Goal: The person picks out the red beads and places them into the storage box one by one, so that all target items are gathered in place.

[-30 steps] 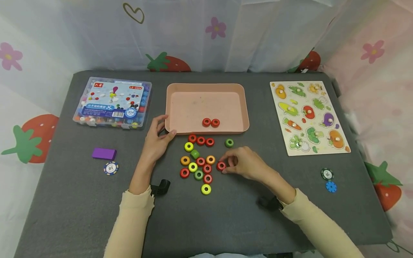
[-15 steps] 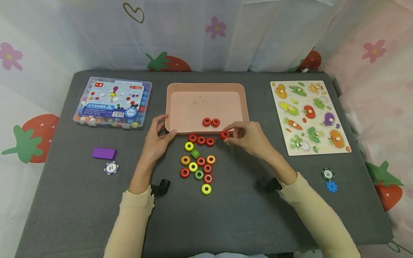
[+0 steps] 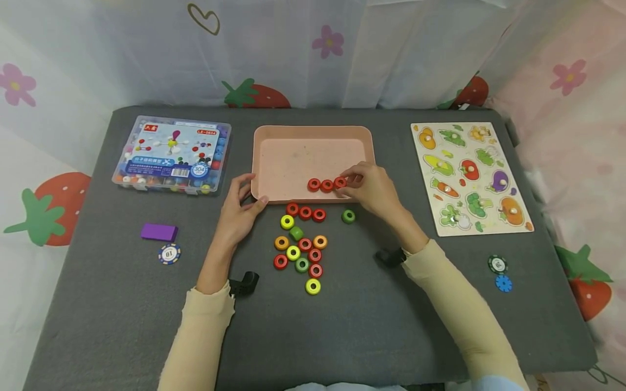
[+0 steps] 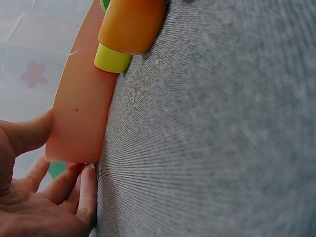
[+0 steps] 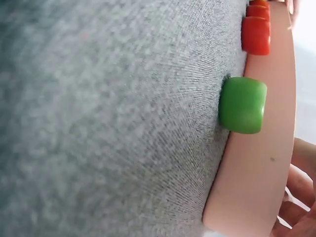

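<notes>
My right hand pinches a red bead at the tray's front right, level with two other red beads lying in a row there. The pink tray is shallow, with rounded corners. At its front left corner my left hand grips it, the thumb on the wall and the fingers round the side. Loose beads lie on the cloth before the tray: a front row of red ones, a green bead off to the right, and several in yellow, orange, red and green.
A clear case of molecule-model parts lies back left, a purple block and poker chip nearer. On the right are a vegetable puzzle board, a dark green chip and a blue disc.
My right hand has carried the red bead from the cloth, up past the green bead, over the rim into the tray beside the two red ones. The left hand has stayed put.
</notes>
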### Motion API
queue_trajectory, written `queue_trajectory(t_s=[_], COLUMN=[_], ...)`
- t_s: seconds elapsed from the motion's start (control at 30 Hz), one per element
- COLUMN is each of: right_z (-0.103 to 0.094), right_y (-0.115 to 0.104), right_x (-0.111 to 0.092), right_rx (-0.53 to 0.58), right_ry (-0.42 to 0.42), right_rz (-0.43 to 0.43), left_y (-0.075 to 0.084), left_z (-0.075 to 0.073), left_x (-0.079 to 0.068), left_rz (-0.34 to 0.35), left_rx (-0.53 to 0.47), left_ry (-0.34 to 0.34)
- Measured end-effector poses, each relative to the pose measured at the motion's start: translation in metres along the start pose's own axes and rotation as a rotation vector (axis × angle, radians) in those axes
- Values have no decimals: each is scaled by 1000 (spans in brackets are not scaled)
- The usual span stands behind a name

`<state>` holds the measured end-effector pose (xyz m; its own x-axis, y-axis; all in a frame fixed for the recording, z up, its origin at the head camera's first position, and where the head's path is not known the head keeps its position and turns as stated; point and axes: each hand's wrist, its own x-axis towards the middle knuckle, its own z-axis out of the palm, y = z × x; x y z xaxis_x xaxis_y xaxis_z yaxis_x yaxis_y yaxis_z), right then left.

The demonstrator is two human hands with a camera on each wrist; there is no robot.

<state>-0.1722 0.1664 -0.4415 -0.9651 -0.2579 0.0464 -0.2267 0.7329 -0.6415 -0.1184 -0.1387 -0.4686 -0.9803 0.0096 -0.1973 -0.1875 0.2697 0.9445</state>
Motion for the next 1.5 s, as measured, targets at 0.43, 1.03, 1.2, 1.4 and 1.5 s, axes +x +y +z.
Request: queue_trajectory(t_s=[0.43, 1.03, 1.2, 1.4, 1.5], right_z=[7, -5, -9, -1, 6], right_y=[-2, -25, -39, -46, -43], right_x=[6, -15, -27, -36, -38], right_rx=[-28, 40, 79, 76, 44], right_ry=[-30, -2, -36, -124, -158], right_rz=[15, -7, -65, -92, -96], left_y=[0, 1, 1, 1, 1], left_z=[1, 0, 1, 1, 1], left_x=[0, -1, -1, -1, -1], left_rz=[-13, -18, -17, 1, 7], left_rx=[-7, -6, -8, -2, -4], left_ry=[-7, -16, -18, -8, -11])
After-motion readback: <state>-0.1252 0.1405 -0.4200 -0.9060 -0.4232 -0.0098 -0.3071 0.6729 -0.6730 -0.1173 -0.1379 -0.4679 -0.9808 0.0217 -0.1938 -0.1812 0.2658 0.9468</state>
